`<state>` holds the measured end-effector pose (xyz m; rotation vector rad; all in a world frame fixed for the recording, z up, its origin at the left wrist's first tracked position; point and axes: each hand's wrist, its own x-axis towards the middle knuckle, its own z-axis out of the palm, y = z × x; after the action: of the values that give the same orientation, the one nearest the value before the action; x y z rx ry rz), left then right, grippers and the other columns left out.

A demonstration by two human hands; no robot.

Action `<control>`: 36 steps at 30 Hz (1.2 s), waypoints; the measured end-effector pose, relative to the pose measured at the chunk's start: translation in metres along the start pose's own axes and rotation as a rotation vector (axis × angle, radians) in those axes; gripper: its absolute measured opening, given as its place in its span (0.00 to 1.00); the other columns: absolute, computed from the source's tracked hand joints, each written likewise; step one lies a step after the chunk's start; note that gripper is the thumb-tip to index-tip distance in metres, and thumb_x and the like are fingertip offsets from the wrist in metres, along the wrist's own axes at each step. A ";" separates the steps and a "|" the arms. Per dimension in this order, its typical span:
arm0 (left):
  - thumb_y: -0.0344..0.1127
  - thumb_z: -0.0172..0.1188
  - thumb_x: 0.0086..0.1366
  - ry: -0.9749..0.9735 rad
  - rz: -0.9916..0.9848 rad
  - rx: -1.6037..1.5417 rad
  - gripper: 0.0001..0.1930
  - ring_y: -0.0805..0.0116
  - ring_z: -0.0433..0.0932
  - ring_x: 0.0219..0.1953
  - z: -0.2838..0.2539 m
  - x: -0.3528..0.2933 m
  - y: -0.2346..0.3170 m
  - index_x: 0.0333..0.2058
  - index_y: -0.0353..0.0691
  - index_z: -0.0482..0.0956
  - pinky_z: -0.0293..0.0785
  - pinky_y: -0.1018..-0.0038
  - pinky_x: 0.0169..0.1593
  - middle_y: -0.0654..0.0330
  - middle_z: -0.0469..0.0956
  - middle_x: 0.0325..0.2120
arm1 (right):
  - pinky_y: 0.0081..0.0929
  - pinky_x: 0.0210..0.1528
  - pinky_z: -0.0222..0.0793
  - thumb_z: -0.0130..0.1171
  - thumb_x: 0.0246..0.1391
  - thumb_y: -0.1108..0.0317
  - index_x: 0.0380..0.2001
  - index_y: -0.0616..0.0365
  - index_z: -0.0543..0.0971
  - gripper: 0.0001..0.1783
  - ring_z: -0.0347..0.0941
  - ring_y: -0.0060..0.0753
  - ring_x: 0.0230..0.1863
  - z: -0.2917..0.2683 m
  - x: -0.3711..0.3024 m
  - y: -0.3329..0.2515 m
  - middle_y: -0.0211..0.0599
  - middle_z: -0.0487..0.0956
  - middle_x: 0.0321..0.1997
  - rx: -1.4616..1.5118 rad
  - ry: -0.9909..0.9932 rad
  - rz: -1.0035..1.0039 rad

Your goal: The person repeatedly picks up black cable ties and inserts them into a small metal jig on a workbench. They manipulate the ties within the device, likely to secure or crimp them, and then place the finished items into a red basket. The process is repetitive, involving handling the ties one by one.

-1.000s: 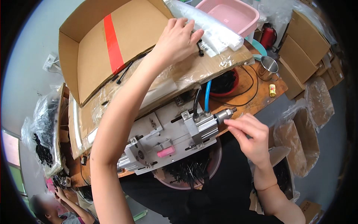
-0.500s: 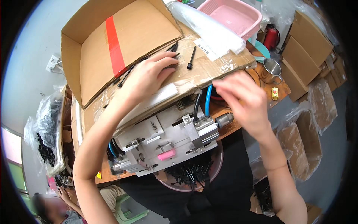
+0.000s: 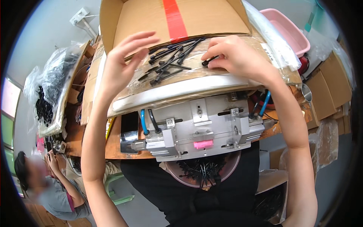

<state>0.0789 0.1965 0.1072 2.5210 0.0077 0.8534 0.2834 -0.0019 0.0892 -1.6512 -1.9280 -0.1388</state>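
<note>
Presently, right hand [image 3: 235, 56] pinches a black rod [image 3: 205, 63] between thumb and fingers, at the plastic-covered cardboard [image 3: 199, 74]; left hand [image 3: 124, 62], fingers apart, hovers beside the loose black pile [image 3: 186, 55] lying there.

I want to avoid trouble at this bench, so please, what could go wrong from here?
The black parts lie crossed in a loose pile on the cardboard, so lifting one might drag others along.
The black piece pinched in the right hand could slip, as mainly the fingertips seem to hold it.
The right forearm appears close to the right-hand blue hose and might brush it.
</note>
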 end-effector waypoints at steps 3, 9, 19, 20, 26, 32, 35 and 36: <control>0.22 0.55 0.62 0.104 -0.019 0.068 0.13 0.73 0.74 0.37 -0.016 -0.019 -0.011 0.43 0.43 0.82 0.71 0.79 0.43 0.62 0.78 0.39 | 0.30 0.35 0.70 0.62 0.47 0.74 0.30 0.64 0.81 0.06 0.76 0.40 0.32 -0.007 0.025 -0.011 0.40 0.80 0.29 -0.002 -0.031 0.056; 0.23 0.59 0.58 0.049 -0.129 0.108 0.10 0.76 0.67 0.28 -0.012 -0.045 0.021 0.38 0.40 0.82 0.67 0.80 0.34 0.63 0.75 0.31 | 0.34 0.35 0.71 0.63 0.45 0.74 0.29 0.64 0.81 0.06 0.77 0.43 0.31 0.026 0.102 0.000 0.45 0.80 0.26 -0.148 -0.120 -0.035; 0.24 0.59 0.59 0.067 -0.303 0.088 0.07 0.76 0.65 0.26 -0.020 -0.060 0.006 0.37 0.37 0.81 0.67 0.80 0.34 0.63 0.73 0.28 | 0.37 0.35 0.72 0.62 0.44 0.74 0.27 0.61 0.82 0.04 0.78 0.46 0.32 0.056 0.141 -0.023 0.46 0.81 0.27 -0.389 -0.344 -0.048; 0.24 0.59 0.59 0.065 -0.302 0.068 0.07 0.76 0.66 0.26 -0.020 -0.063 0.003 0.37 0.37 0.81 0.67 0.80 0.34 0.63 0.73 0.28 | 0.37 0.35 0.72 0.62 0.44 0.74 0.27 0.61 0.82 0.04 0.78 0.46 0.32 0.054 0.133 -0.019 0.45 0.81 0.27 -0.335 -0.326 -0.047; 0.24 0.59 0.59 0.015 -0.226 0.005 0.06 0.79 0.70 0.30 -0.007 -0.048 0.011 0.36 0.36 0.80 0.68 0.82 0.38 0.65 0.76 0.33 | 0.38 0.34 0.71 0.59 0.46 0.73 0.27 0.60 0.81 0.04 0.77 0.45 0.31 0.058 0.135 -0.005 0.43 0.80 0.25 -0.312 -0.167 -0.126; 0.24 0.62 0.55 -0.111 -0.131 0.105 0.06 0.73 0.72 0.28 0.019 -0.029 0.018 0.33 0.35 0.80 0.70 0.77 0.35 0.60 0.74 0.27 | 0.37 0.35 0.71 0.57 0.47 0.75 0.27 0.61 0.81 0.05 0.76 0.47 0.33 0.055 0.133 -0.012 0.45 0.80 0.29 -0.276 -0.350 -0.051; 0.24 0.62 0.55 -0.110 -0.152 0.064 0.05 0.71 0.73 0.28 0.015 -0.033 0.017 0.32 0.35 0.80 0.71 0.76 0.36 0.59 0.74 0.27 | 0.36 0.37 0.71 0.58 0.48 0.74 0.27 0.62 0.81 0.04 0.76 0.45 0.34 0.050 0.123 -0.011 0.43 0.80 0.33 -0.199 -0.392 -0.032; 0.24 0.62 0.55 -0.124 -0.155 0.061 0.05 0.70 0.73 0.28 0.014 -0.033 0.020 0.32 0.35 0.80 0.71 0.75 0.36 0.59 0.74 0.27 | 0.36 0.36 0.71 0.59 0.47 0.74 0.28 0.61 0.81 0.04 0.77 0.45 0.34 0.050 0.119 -0.008 0.44 0.80 0.32 -0.149 -0.374 -0.064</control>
<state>0.0580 0.1679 0.0874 2.5860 0.1880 0.6438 0.2510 0.1217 0.1095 -1.8140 -2.2967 0.0035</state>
